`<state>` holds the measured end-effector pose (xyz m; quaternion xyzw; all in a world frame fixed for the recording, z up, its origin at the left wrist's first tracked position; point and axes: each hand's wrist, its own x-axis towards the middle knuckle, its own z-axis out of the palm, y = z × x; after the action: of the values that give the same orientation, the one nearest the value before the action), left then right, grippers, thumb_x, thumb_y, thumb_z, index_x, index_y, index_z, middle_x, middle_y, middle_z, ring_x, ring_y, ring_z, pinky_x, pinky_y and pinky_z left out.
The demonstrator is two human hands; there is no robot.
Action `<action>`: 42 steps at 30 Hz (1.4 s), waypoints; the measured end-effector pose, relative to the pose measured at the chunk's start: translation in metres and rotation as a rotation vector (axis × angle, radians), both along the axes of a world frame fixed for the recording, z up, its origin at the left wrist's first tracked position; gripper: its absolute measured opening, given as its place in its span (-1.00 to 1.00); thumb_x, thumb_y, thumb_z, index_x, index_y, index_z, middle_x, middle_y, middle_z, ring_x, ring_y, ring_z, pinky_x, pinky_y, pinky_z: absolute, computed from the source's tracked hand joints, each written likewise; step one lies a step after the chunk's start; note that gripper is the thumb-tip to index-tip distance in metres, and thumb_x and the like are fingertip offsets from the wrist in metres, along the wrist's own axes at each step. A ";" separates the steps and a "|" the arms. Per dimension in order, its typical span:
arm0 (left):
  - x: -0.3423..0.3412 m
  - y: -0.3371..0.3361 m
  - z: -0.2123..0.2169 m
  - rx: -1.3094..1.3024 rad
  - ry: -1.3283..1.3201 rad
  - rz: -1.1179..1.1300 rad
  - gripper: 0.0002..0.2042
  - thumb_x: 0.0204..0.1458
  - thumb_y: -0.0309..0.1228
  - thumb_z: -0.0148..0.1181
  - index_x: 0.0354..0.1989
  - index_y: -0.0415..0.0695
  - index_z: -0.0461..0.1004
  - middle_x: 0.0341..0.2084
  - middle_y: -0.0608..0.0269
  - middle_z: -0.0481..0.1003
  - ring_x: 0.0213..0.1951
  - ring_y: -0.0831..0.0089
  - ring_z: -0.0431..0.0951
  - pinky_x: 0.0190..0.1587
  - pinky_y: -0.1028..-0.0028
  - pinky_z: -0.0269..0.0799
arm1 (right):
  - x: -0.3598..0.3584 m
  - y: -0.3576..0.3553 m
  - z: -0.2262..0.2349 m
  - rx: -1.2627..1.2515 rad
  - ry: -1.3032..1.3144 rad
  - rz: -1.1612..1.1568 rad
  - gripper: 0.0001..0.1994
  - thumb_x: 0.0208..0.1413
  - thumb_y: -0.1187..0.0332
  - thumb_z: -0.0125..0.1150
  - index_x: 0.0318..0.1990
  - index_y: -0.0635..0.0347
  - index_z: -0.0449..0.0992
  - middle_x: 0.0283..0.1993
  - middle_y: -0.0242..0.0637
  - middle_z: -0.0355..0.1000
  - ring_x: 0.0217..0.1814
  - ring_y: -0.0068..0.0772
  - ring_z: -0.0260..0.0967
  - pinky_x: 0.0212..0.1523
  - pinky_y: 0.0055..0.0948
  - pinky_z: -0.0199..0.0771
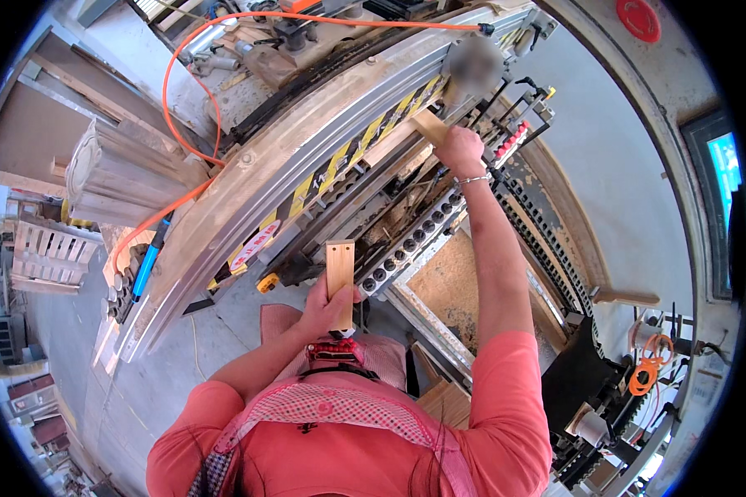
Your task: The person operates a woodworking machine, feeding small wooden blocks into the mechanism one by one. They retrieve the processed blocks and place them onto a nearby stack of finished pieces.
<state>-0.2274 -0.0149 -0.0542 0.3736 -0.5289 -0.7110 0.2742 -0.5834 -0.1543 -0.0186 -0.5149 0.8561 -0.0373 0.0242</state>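
My left hand (327, 308) is wrapped round a short light wooden block (340, 263) in front of my apron. The block points away from me, and two small dark holes show near its far end. With my arm stretched out far to the right, my right hand (460, 151) grips a second wooden piece (429, 126) over the machine. A longer pale wooden strip (389, 142) lies beside that piece, along the machine's yellow-and-black striped edge (340, 166). Whether the two touch I cannot tell. The fingertips of my right hand are partly hidden.
Below my right arm runs a metal bar with a row of round black parts (410, 244). A sawdust-covered board (448, 286) and black cable chains (547, 232) lie right of it. An orange hose (167, 83) crosses the wide metal beam (249, 166). A monitor (721, 199) stands far right.
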 end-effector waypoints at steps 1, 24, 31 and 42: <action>-0.001 0.000 0.002 -0.007 0.001 -0.007 -0.74 0.10 -0.36 -0.03 -0.11 -0.26 0.22 -0.43 0.25 0.43 -0.37 0.55 0.44 -0.26 0.52 0.40 | -0.001 0.000 -0.001 -0.005 0.004 0.005 -0.79 -0.27 0.34 0.17 -0.42 0.22 0.55 -0.35 -0.09 0.49 -0.24 -0.14 0.47 -0.23 -0.31 0.49; 0.005 0.007 0.002 -0.172 -0.148 -0.047 -0.71 0.07 -0.24 0.04 -0.21 -0.21 0.26 -0.50 0.20 0.45 -0.42 0.50 0.46 -0.36 0.47 0.35 | -0.003 -0.002 -0.009 0.009 0.117 0.095 -0.71 -0.28 0.18 0.27 -0.45 0.21 0.53 -0.35 -0.04 0.49 -0.27 -0.10 0.47 -0.24 -0.23 0.48; 0.019 0.027 0.023 -0.336 -0.114 0.049 -0.74 0.03 -0.34 0.10 -0.21 -0.23 0.25 -0.50 0.02 0.38 -0.40 0.17 0.46 -0.38 0.31 0.32 | -0.002 -0.002 -0.005 0.004 0.167 0.164 -0.65 -0.27 0.10 0.27 -0.42 0.21 0.53 -0.35 0.00 0.48 -0.25 -0.01 0.46 -0.24 -0.18 0.49; 0.255 0.094 0.082 -0.908 -0.409 0.632 -0.70 -0.21 -0.53 0.30 -0.25 -0.18 0.40 -0.31 0.14 0.44 -0.28 0.27 0.48 -0.26 0.42 0.40 | 0.038 0.035 -0.009 -0.427 0.207 0.130 -0.54 -0.09 0.17 0.23 -0.07 0.29 0.41 -0.03 -0.02 0.37 0.02 -0.03 0.29 -0.01 -0.17 0.33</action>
<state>0.0273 0.0791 0.0281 0.4876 -0.6856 -0.2107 0.4978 -0.5452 -0.1190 -0.0279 -0.5632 0.7919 -0.1628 -0.1709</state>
